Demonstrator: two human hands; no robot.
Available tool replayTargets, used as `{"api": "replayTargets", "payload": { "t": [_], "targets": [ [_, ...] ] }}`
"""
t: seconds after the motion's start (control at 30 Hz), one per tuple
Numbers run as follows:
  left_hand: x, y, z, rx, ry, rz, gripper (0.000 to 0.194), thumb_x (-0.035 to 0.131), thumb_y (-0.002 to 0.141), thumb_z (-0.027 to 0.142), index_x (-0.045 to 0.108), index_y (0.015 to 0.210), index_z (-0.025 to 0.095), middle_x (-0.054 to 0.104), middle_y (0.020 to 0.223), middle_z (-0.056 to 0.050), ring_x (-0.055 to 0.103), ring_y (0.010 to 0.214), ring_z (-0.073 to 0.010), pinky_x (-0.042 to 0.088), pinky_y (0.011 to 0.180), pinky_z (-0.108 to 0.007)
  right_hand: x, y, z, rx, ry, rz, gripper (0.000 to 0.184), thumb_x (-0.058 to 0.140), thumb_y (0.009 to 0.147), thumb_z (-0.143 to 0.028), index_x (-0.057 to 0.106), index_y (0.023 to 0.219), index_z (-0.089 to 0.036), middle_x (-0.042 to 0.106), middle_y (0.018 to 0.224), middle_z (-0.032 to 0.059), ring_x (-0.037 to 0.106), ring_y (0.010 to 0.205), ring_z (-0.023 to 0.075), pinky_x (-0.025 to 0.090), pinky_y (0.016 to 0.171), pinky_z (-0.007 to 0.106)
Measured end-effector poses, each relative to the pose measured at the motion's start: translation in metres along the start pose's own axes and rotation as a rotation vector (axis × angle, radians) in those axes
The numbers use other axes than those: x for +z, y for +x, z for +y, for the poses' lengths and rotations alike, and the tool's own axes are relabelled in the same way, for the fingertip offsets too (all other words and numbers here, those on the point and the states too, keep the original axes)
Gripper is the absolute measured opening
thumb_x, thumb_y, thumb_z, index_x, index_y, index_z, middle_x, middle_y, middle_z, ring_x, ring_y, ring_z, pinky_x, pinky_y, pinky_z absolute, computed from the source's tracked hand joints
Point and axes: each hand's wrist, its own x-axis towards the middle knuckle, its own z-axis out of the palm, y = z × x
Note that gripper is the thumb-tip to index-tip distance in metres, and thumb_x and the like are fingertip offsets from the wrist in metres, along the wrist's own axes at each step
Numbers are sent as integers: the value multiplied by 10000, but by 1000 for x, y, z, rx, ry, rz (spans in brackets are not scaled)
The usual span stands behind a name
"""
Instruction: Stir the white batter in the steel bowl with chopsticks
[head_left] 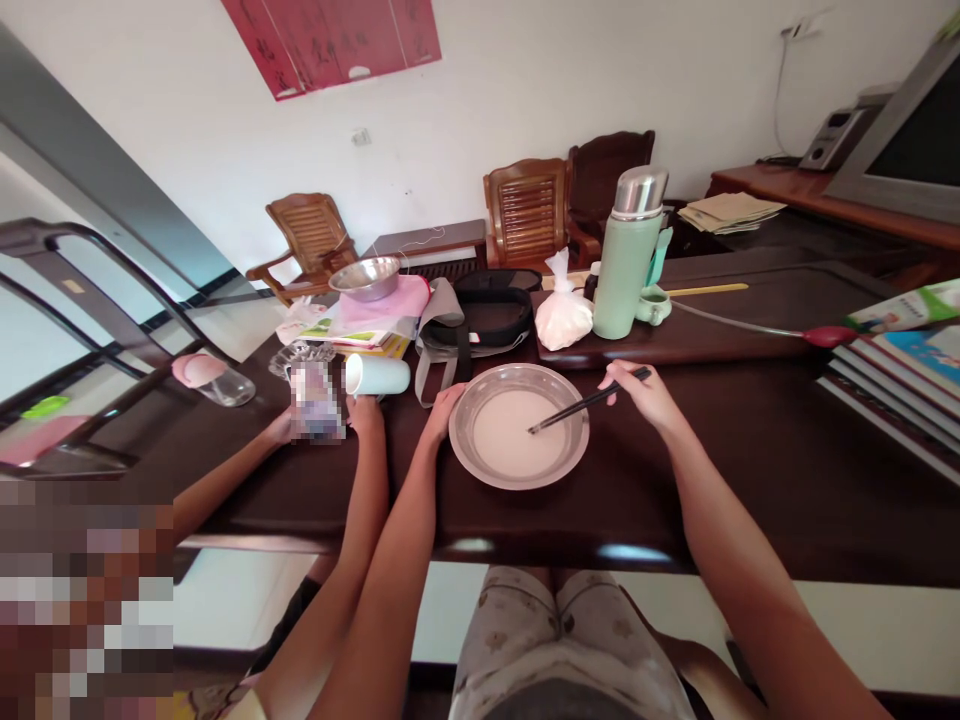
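The right hand (637, 392) grasps a pair of dark chopsticks (571, 407), their tips dipped in the cloudy white liquid (499, 432) near the middle of the metal bowl (466, 440). The left hand (447, 405) holds the bowl at its left rim. The bowl stands on the dark tabletop (637, 500), close to its front edge. The pose suggests that the liquid is being stirred; any further stroke would call for a loose wrist, tips low in the liquid and a firm hold on the rim, so the bowl does not slide. Behind it, a knotted bag of white powder (564, 322) stands just beside a green flask (624, 280). To the left, another person's hand (364, 410) is at a tilted white cup (384, 375).
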Motion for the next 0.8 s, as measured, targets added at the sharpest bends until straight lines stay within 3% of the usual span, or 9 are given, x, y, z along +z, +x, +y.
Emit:
{"api": "replayTargets", "payload": {
  "t": [0.13, 0.33, 0.5, 0.57, 0.7, 0.8],
  "targets": [
    [0, 0, 0, -9, -7, -5, 373, 517, 782, 421, 702, 849, 104, 699, 911, -79, 586, 856, -206, 434, 843, -294, 8, 0, 0, -26, -8, -153, 375, 553, 839, -525, 679, 742, -184, 635, 611, 15, 613, 618, 162, 468, 672, 287],
    [1, 0, 2, 5, 19, 11, 361, 506, 780, 419, 695, 798, 111, 690, 835, -66, 570, 820, -198, 436, 804, -287, 3, 0, -2, -7, -8, 37, 403, 549, 828, -553, 658, 671, -198, 587, 503, 6, 583, 551, 164, 472, 649, 298],
    [1, -1, 2, -19, 8, 12, 359, 515, 775, 429, 686, 779, 113, 681, 792, -57, 569, 782, -195, 438, 774, -285, 10, -1, -3, -24, -10, -194, 384, 553, 831, -540, 689, 722, -198, 634, 617, 17, 612, 605, 171, 477, 656, 303],
    [1, -1, 3, -17, 6, 6, 355, 515, 777, 421, 694, 806, 116, 689, 830, -61, 578, 818, -203, 438, 797, -286, 9, 0, -1, -30, -17, -155, 368, 565, 824, -535, 686, 749, -196, 651, 654, 20, 626, 643, 178, 482, 678, 306],
    [1, -1, 4, -12, 6, 0, 353, 506, 777, 402, 702, 832, 115, 697, 881, -72, 586, 866, -213, 435, 831, -290, 1, 0, -1, 4, -18, 44, 404, 551, 828, -552, 658, 663, -199, 597, 523, 10, 588, 562, 166, 475, 663, 305],
    [1, 0, 3, 6, 22, 16, 359, 505, 775, 411, 699, 805, 111, 699, 861, -73, 578, 851, -213, 438, 826, -296, 5, -1, -3, -2, -4, -73, 404, 542, 838, -544, 666, 672, -197, 600, 538, 13, 591, 566, 165, 471, 658, 301]
  ]
}}
